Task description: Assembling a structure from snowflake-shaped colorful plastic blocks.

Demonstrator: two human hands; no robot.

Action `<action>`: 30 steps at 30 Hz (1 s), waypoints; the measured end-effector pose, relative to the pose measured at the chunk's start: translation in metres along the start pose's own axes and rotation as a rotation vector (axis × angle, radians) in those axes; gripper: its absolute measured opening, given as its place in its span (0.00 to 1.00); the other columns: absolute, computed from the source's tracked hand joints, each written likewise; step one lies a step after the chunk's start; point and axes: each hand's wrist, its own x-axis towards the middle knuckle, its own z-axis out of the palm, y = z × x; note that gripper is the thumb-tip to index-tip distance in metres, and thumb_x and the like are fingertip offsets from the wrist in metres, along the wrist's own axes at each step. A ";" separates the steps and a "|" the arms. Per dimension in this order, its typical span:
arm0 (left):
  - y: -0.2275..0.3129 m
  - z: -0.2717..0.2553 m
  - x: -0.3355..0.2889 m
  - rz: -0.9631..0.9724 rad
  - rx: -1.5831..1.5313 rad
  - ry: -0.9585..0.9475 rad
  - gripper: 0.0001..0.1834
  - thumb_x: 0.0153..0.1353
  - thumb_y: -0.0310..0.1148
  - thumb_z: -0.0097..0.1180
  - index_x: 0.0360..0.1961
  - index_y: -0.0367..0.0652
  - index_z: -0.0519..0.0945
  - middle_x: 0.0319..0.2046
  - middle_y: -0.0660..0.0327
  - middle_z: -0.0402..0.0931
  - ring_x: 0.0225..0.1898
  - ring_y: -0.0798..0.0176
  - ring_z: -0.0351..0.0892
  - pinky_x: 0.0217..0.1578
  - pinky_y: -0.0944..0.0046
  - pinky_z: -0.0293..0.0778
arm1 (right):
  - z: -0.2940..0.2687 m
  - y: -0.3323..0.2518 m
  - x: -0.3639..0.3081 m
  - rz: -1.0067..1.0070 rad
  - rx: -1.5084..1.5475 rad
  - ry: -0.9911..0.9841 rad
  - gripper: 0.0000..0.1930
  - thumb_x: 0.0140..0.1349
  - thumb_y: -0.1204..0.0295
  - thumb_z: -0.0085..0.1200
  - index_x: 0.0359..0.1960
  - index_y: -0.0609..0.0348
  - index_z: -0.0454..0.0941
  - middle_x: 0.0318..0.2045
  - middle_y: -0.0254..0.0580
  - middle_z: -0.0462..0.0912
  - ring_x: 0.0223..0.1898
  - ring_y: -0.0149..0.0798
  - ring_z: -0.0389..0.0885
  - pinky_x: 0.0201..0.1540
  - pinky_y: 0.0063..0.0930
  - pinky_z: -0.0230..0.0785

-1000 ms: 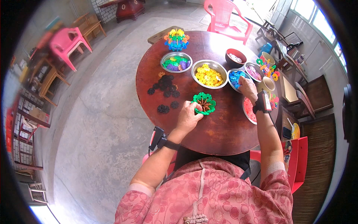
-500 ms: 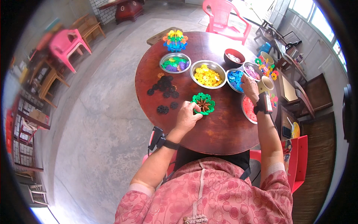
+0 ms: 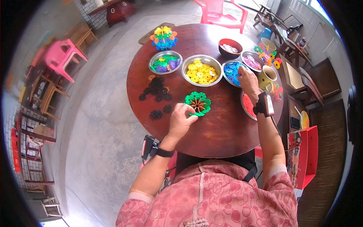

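My left hand [image 3: 182, 120] is closed, pinching the near left edge of a green ring of flower-shaped plastic pieces [image 3: 203, 95]. Brown pieces [image 3: 197, 105] stand in the ring's middle. Over the right edge of a metal bowl of blue flower pieces [image 3: 231, 71] is my right hand [image 3: 248, 80], its fingers bent together; whatever they hold, if anything, is hidden. A metal bowl of yellow flower pieces [image 3: 200, 72] lies to the left of the blue one. Below my right wrist, a bowl of red pieces [image 3: 247, 104] is partly covered by the arm.
Loose black flower pieces [image 3: 155, 114] lie on the round wooden table [image 3: 211, 142]. Behind them are a bowl of green and purple pieces [image 3: 162, 69] and a multicoloured flower-piece model [image 3: 164, 38]. Pink pieces [image 3: 252, 61], a dark bowl [image 3: 230, 49] and a mug [image 3: 267, 77] stand at the right.
The view has shifted, so the table sits further left in it. My left hand keeps its pinch on the green ring; my right hand stays at the blue bowl's edge.
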 end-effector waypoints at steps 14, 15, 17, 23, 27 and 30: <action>0.004 -0.002 0.001 -0.090 -0.068 -0.037 0.10 0.43 0.30 0.66 0.28 0.44 0.78 0.35 0.59 0.72 0.37 0.59 0.75 0.37 0.61 0.72 | -0.010 0.014 0.000 0.020 0.017 -0.092 0.08 0.54 0.74 0.53 0.35 0.58 0.72 0.34 0.50 0.77 0.39 0.55 0.78 0.41 0.46 0.70; 0.005 -0.002 0.001 -0.094 -0.062 -0.050 0.11 0.43 0.30 0.65 0.29 0.45 0.78 0.35 0.59 0.72 0.37 0.57 0.75 0.38 0.60 0.72 | -0.013 0.015 -0.001 0.023 0.014 -0.094 0.08 0.54 0.74 0.53 0.35 0.58 0.72 0.34 0.50 0.77 0.39 0.55 0.78 0.41 0.46 0.70; 0.004 -0.002 0.000 -0.070 -0.021 -0.062 0.11 0.43 0.30 0.65 0.30 0.45 0.77 0.36 0.58 0.72 0.38 0.56 0.75 0.39 0.59 0.73 | -0.021 0.006 -0.004 0.013 0.012 -0.008 0.07 0.54 0.73 0.55 0.34 0.58 0.73 0.34 0.49 0.77 0.39 0.54 0.78 0.41 0.46 0.70; 0.003 -0.003 -0.002 -0.041 0.036 -0.071 0.13 0.44 0.31 0.64 0.32 0.46 0.76 0.38 0.57 0.72 0.42 0.51 0.75 0.41 0.55 0.72 | -0.053 -0.049 -0.041 -0.150 0.282 0.066 0.06 0.55 0.75 0.56 0.31 0.60 0.71 0.29 0.50 0.75 0.33 0.54 0.76 0.35 0.43 0.68; 0.004 -0.001 -0.002 0.001 0.089 -0.058 0.12 0.45 0.31 0.64 0.32 0.47 0.76 0.39 0.56 0.72 0.42 0.51 0.75 0.41 0.55 0.72 | -0.047 -0.092 -0.087 -0.117 0.584 -0.108 0.08 0.54 0.76 0.57 0.30 0.62 0.69 0.27 0.50 0.74 0.31 0.52 0.75 0.33 0.39 0.67; 0.008 0.002 -0.003 -0.024 0.102 -0.064 0.12 0.45 0.31 0.64 0.32 0.47 0.76 0.38 0.56 0.71 0.41 0.50 0.75 0.40 0.54 0.72 | -0.031 -0.103 -0.103 -0.077 0.714 -0.134 0.08 0.53 0.78 0.58 0.30 0.62 0.70 0.26 0.49 0.74 0.29 0.50 0.75 0.32 0.36 0.67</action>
